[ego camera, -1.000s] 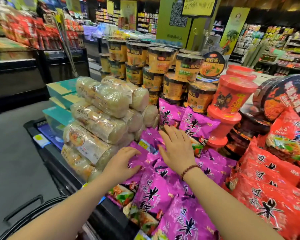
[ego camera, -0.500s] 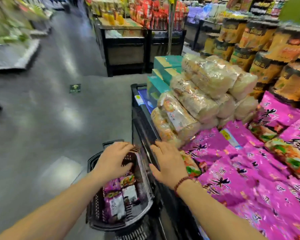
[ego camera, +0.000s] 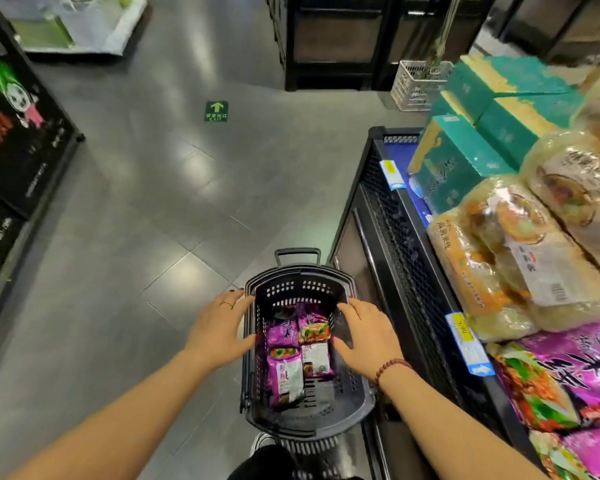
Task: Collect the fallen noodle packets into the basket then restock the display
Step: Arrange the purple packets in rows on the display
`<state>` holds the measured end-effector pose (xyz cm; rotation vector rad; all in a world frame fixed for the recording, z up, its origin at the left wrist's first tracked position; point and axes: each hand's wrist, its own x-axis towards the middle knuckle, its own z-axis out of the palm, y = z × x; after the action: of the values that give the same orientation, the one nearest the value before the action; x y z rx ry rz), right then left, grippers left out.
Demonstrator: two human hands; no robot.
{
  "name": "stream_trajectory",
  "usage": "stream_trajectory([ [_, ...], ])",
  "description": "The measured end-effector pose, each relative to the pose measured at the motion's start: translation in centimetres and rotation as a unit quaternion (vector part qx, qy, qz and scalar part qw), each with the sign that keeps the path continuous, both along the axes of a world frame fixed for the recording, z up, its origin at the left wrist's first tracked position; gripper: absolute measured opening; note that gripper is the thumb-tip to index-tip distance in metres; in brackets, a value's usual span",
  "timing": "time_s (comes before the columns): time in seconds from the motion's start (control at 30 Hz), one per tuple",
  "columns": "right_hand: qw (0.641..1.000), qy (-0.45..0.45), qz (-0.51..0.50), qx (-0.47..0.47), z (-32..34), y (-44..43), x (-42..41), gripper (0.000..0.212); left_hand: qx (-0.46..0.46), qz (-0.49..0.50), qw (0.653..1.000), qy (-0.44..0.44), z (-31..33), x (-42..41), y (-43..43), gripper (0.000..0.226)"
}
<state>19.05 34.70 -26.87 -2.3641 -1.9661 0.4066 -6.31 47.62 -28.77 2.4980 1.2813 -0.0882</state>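
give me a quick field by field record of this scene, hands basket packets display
left hand: open, over the basket's left rim
right hand: open, over the right rim, holding nothing
basket: dark plastic, on the floor beside the display
packets in basket: about four purple noodle packets, lying flat
display: black mesh-sided stand at right with purple packets, clear noodle bags, teal boxes
floor: grey tiles, no fallen packets visible
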Motion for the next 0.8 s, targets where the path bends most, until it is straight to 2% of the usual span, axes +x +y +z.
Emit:
stream_trajectory([
  [0.27, 0.984, 0.097, -0.098, -0.114, -11.2, 4.8, 0.1, 0.066, -0.124, 0.106, 0.987, -0.003, -10.9, -0.8, 2.1, 0.090],
  [0.4, 0.965, 0.161, -0.150, -0.139, -19.5, 7.8, 0.3, 0.064, -0.138, 0.178, 0.974, -0.028, -18.6, 0.1, 2.3, 0.088],
  [0.5, 0.951, 0.199, -0.168, -0.164, -26.4, 9.4, 0.3, 0.067, -0.156, 0.197, 0.967, -0.037, -24.4, 1.1, 2.8, 0.090],
  [0.7, 0.916, 0.297, -0.199, -0.182, -38.9, 11.0, -0.9, 0.064, -0.124, 0.181, 0.970, -0.106, -33.6, 2.3, 3.5, 0.087],
  [0.8, 0.894, 0.349, -0.210, -0.187, -44.4, 12.2, -1.6, 0.063, -0.066, 0.183, 0.970, -0.143, -36.3, 2.8, 3.6, 0.078],
])
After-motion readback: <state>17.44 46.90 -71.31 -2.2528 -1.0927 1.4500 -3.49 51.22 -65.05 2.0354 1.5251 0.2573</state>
